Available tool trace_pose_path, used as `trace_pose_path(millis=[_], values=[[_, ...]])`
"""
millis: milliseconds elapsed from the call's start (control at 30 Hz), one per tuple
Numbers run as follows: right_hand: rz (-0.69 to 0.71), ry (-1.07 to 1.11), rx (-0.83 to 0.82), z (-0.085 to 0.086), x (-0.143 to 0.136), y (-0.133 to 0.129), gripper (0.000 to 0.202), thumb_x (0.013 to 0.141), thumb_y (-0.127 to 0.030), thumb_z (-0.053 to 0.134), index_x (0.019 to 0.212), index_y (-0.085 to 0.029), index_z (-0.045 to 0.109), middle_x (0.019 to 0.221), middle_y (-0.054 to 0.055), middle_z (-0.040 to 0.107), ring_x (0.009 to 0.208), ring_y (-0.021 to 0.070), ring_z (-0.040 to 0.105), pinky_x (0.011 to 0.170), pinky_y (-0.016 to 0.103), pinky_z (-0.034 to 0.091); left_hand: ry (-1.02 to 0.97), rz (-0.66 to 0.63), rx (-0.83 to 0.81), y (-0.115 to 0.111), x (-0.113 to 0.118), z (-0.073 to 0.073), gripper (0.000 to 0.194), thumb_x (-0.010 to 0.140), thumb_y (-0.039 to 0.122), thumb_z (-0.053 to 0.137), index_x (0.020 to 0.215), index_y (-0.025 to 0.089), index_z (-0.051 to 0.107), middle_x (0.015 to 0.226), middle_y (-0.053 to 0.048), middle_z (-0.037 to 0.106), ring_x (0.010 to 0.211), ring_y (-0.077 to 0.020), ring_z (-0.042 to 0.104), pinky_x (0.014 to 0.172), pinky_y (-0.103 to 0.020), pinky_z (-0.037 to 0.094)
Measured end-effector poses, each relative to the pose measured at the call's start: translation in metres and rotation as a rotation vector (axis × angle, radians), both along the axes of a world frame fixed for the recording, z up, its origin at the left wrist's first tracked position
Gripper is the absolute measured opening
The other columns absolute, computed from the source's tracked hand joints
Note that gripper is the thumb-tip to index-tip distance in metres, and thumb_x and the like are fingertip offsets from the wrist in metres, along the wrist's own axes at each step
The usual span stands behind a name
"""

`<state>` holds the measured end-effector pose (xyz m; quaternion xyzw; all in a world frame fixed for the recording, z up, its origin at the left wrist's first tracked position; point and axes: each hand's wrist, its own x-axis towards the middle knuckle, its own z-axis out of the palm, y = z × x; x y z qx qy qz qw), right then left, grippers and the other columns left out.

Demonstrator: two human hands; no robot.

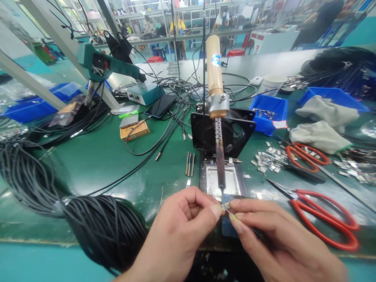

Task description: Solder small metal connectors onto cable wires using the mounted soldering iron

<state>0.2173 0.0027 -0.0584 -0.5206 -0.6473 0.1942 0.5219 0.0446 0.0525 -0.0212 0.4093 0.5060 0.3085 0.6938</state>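
Just below the tip of an upright soldering iron (217, 129), a small metal connector (226, 206) sits between my fingertips. My left hand (185, 223) is closed, its thumb and forefinger pinching the connector's left end. From the other side, the thumb and fingers of my right hand (264, 227) grip the same piece. A thin wire seems to show by it, partly hidden by my fingers. Beneath the hands lies a blue pad (229, 227), and behind it a shallow metal tray (210, 178) surrounds the iron's lower end.
A black fan (202, 131) stands behind the iron. Red-handled scissors (326, 219) and loose metal connectors (268, 158) lie to the right, with a blue bin (272, 107) beyond. At left is a large black cable bundle (102, 223). A phone (161, 105) rests farther back.
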Motion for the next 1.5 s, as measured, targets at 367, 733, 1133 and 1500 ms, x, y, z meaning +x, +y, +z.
trace_pose_path(millis=[367, 733, 1133, 1500], values=[[0.01, -0.018, 0.006, -0.002, -0.0007, 0.0029, 0.017, 0.089, -0.01, 0.07, 0.098, -0.025, 0.069, 0.106, -0.004, 0.075, 0.094, 0.0062, 0.074, 0.092, 0.009, 0.055, -0.021, 0.026, 0.013, -0.0015, 0.0023, -0.0007, 0.021, 0.092, 0.029, 0.073, 0.077, 0.018, 0.063, 0.072, 0.003, 0.063, 0.059, -0.0081, 0.04, 0.055, -0.019, 0.034], [-0.014, -0.01, 0.007, -0.0029, -0.0012, 0.0, 0.019, 0.089, -0.009, 0.07, 0.098, -0.026, 0.07, 0.107, -0.004, 0.075, 0.093, 0.0076, 0.074, 0.091, 0.012, 0.057, -0.043, 0.057, -0.007, -0.0008, 0.0062, -0.0005, 0.022, 0.091, 0.03, 0.074, 0.076, 0.017, 0.064, 0.074, 0.003, 0.064, 0.057, -0.0069, 0.041, 0.054, -0.017, 0.035], [-0.028, -0.021, 0.007, -0.0022, -0.0022, 0.0026, 0.017, 0.088, -0.011, 0.071, 0.097, -0.026, 0.071, 0.105, -0.003, 0.077, 0.09, 0.0106, 0.076, 0.086, 0.016, 0.061, -0.021, 0.05, 0.0, 0.0, 0.0056, 0.0026, 0.023, 0.091, 0.03, 0.073, 0.076, 0.016, 0.063, 0.073, 0.002, 0.062, 0.059, -0.0082, 0.042, 0.056, -0.018, 0.036], [-0.03, -0.015, 0.014, -0.0018, -0.0012, 0.0028, 0.016, 0.088, -0.011, 0.071, 0.096, -0.025, 0.07, 0.104, -0.002, 0.077, 0.089, 0.0108, 0.077, 0.085, 0.014, 0.061, -0.01, 0.066, -0.003, 0.0003, 0.0094, 0.002, 0.023, 0.088, 0.03, 0.074, 0.075, 0.017, 0.062, 0.069, 0.003, 0.06, 0.058, -0.0085, 0.041, 0.055, -0.019, 0.037]])
